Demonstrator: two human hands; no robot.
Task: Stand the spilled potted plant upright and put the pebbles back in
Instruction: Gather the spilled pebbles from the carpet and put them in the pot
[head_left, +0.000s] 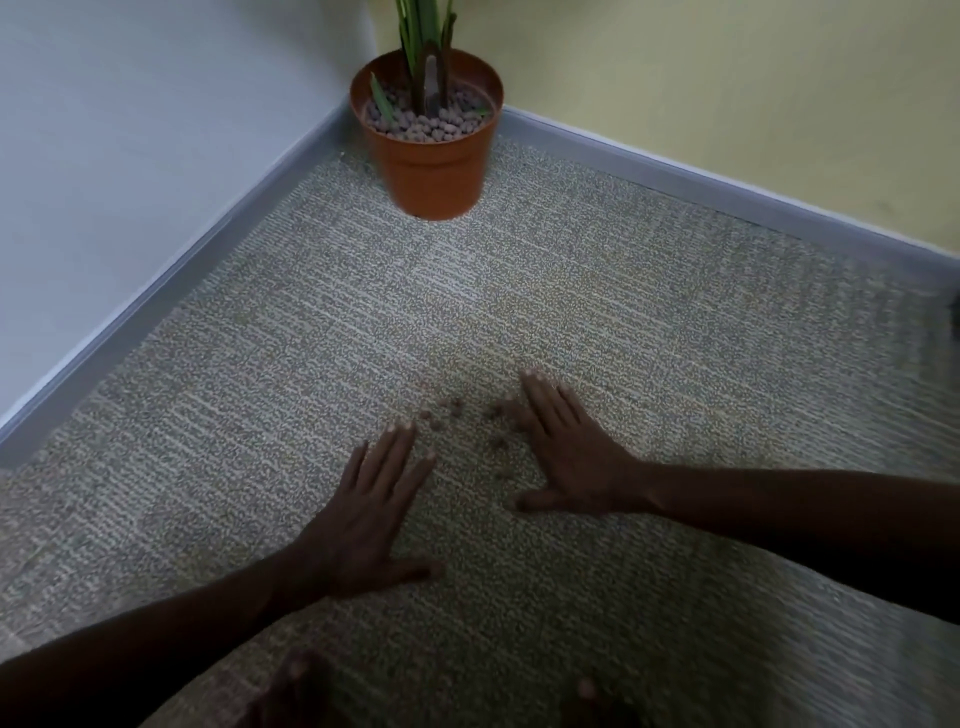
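Observation:
A terracotta-coloured plastic pot (434, 171) stands upright in the far corner of the room, with a green plant (423, 47) in it and brown pebbles filling its top. Several loose pebbles (452, 413) lie scattered on the grey carpet nearer me. My left hand (374, 514) lies flat on the carpet, palm down and fingers together, just left of the pebbles. My right hand (566, 447) lies flat too, thumb spread, with its fingers touching the right side of the scatter. Neither hand holds anything.
A grey skirting board (171, 291) runs along the blue wall on the left and the yellow wall on the right, meeting behind the pot. My toes (587, 691) show at the bottom edge. A dark object (955, 312) sits at the right edge.

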